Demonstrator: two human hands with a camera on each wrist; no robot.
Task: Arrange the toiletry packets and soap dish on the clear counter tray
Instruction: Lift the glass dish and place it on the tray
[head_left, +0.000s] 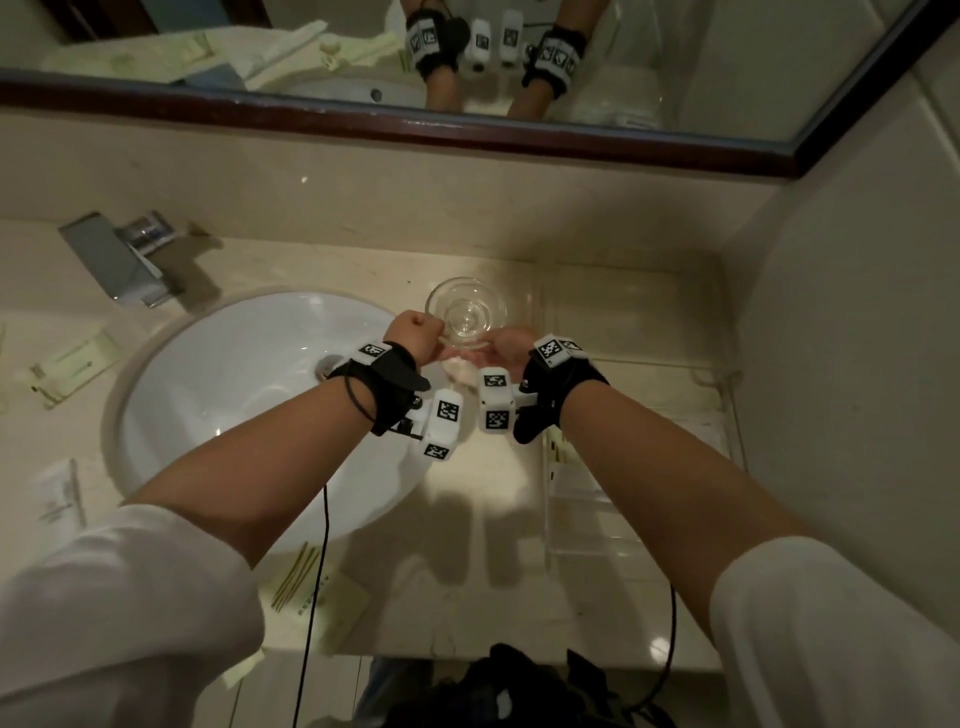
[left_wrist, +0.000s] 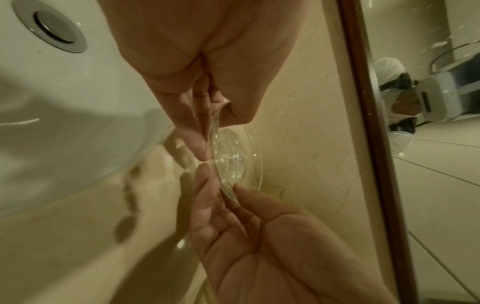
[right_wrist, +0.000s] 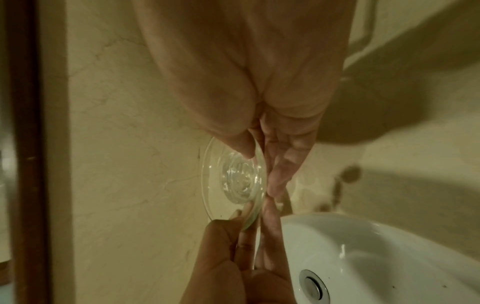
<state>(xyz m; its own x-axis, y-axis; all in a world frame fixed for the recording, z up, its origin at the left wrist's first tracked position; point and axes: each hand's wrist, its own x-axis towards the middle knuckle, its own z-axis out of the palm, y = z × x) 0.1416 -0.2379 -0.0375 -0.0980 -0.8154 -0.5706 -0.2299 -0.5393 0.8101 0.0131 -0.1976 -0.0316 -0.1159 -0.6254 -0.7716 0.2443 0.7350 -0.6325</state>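
A round clear glass soap dish (head_left: 465, 312) (left_wrist: 231, 156) (right_wrist: 233, 179) is held above the counter, between the sink and the clear tray (head_left: 727, 379). My left hand (head_left: 431, 330) (left_wrist: 215, 131) pinches its left rim between thumb and fingers. On the opposite rim my right hand (head_left: 493, 343) (right_wrist: 261, 170) pinches it the same way. Pale toiletry packets lie on the counter left of the sink (head_left: 72, 364) (head_left: 57, 499), and another lies at the front edge (head_left: 317, 587). One packet (head_left: 561, 447) shows inside the tray.
A white sink (head_left: 249, 405) takes up the counter's left-middle, with a chrome faucet (head_left: 119, 260) behind it. A framed mirror (head_left: 467, 130) runs along the back wall. A tiled wall closes the right side. A pale crumpled thing (head_left: 460, 369) lies under my hands.
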